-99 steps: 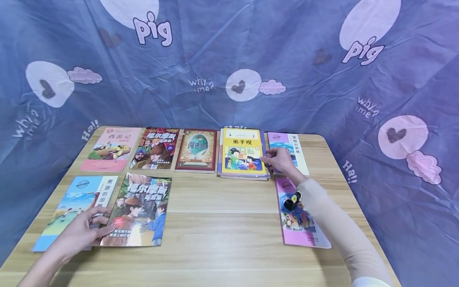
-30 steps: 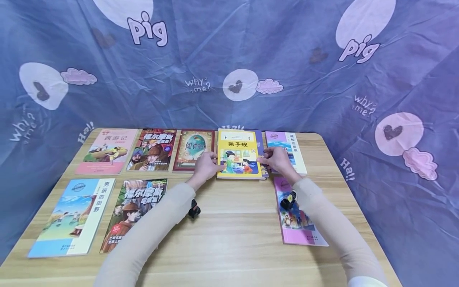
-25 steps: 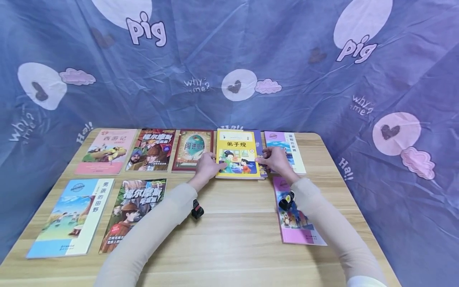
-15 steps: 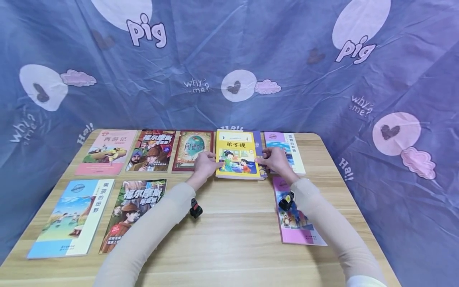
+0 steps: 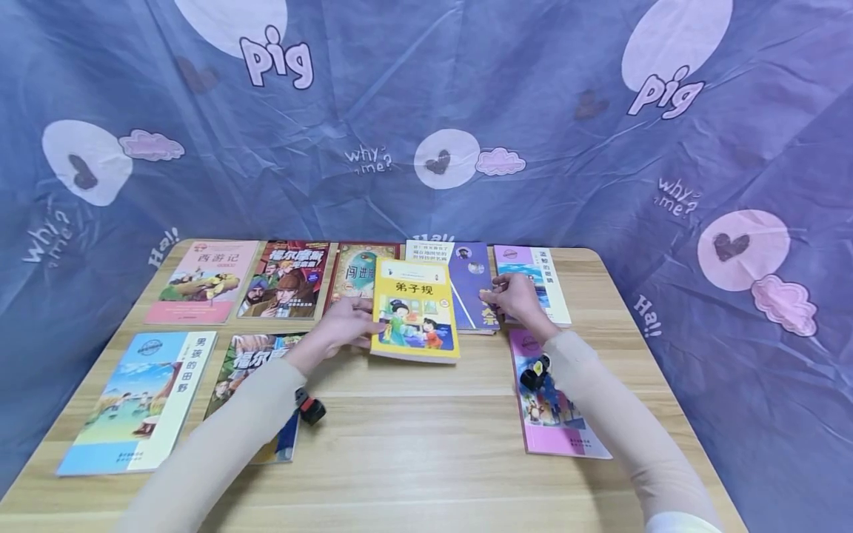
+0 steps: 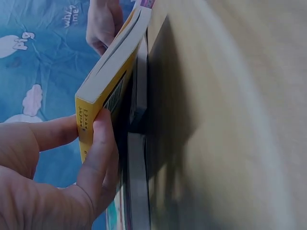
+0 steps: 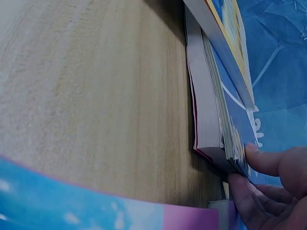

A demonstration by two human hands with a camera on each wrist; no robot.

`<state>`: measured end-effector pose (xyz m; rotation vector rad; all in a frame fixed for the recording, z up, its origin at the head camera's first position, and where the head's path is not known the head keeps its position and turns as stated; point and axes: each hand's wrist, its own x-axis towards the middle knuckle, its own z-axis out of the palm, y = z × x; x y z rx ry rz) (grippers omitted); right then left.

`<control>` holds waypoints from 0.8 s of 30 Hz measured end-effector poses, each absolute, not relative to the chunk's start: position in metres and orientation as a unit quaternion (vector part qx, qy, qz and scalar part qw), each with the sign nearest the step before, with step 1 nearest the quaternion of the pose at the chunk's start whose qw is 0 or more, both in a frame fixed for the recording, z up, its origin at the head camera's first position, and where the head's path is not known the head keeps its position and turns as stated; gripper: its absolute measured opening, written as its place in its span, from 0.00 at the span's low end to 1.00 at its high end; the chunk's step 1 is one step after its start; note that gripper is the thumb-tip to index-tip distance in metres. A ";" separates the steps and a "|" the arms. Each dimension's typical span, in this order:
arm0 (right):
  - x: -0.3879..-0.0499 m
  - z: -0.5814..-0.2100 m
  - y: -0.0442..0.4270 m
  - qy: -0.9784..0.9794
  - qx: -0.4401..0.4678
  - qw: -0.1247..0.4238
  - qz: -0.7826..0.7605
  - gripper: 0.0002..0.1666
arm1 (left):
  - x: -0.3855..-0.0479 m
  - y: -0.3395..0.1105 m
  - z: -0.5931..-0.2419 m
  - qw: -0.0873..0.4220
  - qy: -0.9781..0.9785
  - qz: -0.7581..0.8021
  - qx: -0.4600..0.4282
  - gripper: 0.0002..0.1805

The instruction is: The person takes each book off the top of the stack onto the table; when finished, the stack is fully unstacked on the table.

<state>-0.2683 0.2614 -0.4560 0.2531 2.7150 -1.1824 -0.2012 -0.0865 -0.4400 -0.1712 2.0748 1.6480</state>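
Observation:
My left hand (image 5: 341, 326) pinches a yellow paperback book (image 5: 415, 314) by its left edge, thumb on the cover. The left wrist view shows the yellow book's spine (image 6: 85, 120) between thumb and fingers, the book raised and tilted above the books below. It overlaps part of a red-bordered book (image 5: 360, 270). My right hand (image 5: 521, 296) holds the right edge of a stack whose top shows a purple book (image 5: 469, 281) and a white-covered one (image 5: 429, 250). In the right wrist view, its thumb presses the top cover and its fingers are at the stack's side (image 7: 208, 115).
Along the back lie a pink book (image 5: 203, 285), a dark red comic-style book (image 5: 286, 281) and a lilac-and-white book (image 5: 553, 296). Nearer are a blue book (image 5: 126, 414), a detective-cover book (image 5: 223, 377) partly under the left sleeve, and a pink-purple book (image 5: 566, 440). A patterned cloth (image 5: 320, 192) hangs behind.
My left hand has gone from the detective-cover book to the yellow book, then lifted it off the stack leftward and nearer, uncovering the purple and white books. My right hand has stayed at the stack.

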 end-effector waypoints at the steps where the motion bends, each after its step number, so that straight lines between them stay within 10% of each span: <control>1: -0.269 -0.456 0.261 0.910 0.086 0.086 -0.397 0.35 | -0.195 -0.093 -0.440 0.241 0.759 0.602 -0.061 0.37; 24: -0.271 -0.452 0.261 0.902 0.081 0.103 -0.411 0.35 | -0.048 -0.177 -0.454 0.220 0.808 0.541 -0.079 0.37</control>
